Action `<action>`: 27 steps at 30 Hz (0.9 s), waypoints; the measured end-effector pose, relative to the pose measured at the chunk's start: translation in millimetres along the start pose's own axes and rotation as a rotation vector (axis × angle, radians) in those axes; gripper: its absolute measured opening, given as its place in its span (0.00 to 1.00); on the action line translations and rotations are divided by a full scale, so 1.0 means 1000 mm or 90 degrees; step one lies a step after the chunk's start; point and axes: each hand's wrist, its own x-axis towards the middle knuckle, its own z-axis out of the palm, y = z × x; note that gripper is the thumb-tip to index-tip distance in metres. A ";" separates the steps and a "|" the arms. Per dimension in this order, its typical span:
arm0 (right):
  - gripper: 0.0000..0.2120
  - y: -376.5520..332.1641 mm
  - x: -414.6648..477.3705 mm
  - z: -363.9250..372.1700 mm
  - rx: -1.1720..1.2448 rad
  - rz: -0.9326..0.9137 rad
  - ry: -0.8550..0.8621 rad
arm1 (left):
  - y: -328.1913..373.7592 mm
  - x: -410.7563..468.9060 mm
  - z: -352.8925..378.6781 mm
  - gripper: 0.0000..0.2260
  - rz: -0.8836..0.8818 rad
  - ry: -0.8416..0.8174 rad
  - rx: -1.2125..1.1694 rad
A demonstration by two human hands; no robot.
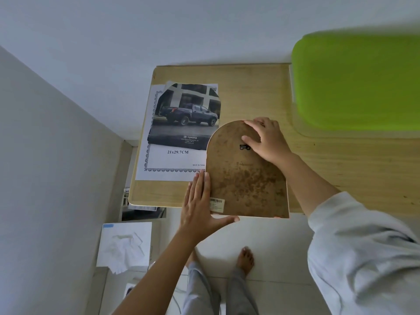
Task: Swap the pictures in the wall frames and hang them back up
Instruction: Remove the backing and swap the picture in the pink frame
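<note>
View from above onto a light wood table [329, 160] set against a white wall. An arch-shaped frame [245, 173] lies face down on it, its mottled brown backing up. Its long axis runs away from the person: the rounded top points to the wall, the flat bottom edge points to the person and overhangs the table's near edge. A small metal hanger [245, 147] sits on the upper backing and a barcode label [217, 204] is at the near left corner.

Left of the frame, partly under its edge, lies a white sheet [172, 160] printed "21x29.7CM". On the sheet is a truck picture [184, 117] cut to an arch, top also toward the wall. Bare tabletop lies beyond the frame and to its right, up to a green box [356, 83] at the far right.

The left hand [200, 205] reaches up from below, fingers straight and pressed together along the frame's left edge, thumb spread wide beneath the bottom edge. The right hand [266, 137], in a pale sleeve, comes in from the right and holds the upper right of the arch, fingers bent over the rim. Its thumb lies on the backing and seems to touch the hanger, though that spot is small.

On the floor are a tissue box [123, 244] at left and a bare foot [245, 260].
</note>
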 end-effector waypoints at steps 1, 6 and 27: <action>0.23 -0.001 0.001 0.000 -0.001 0.000 0.002 | 0.000 0.000 0.000 0.58 -0.004 0.002 0.002; 0.23 -0.010 0.004 0.002 -0.006 0.018 0.019 | 0.002 0.001 0.000 0.57 -0.017 0.007 0.003; 0.20 -0.030 0.018 -0.023 0.071 0.033 0.025 | 0.001 0.001 0.000 0.56 -0.023 0.014 -0.004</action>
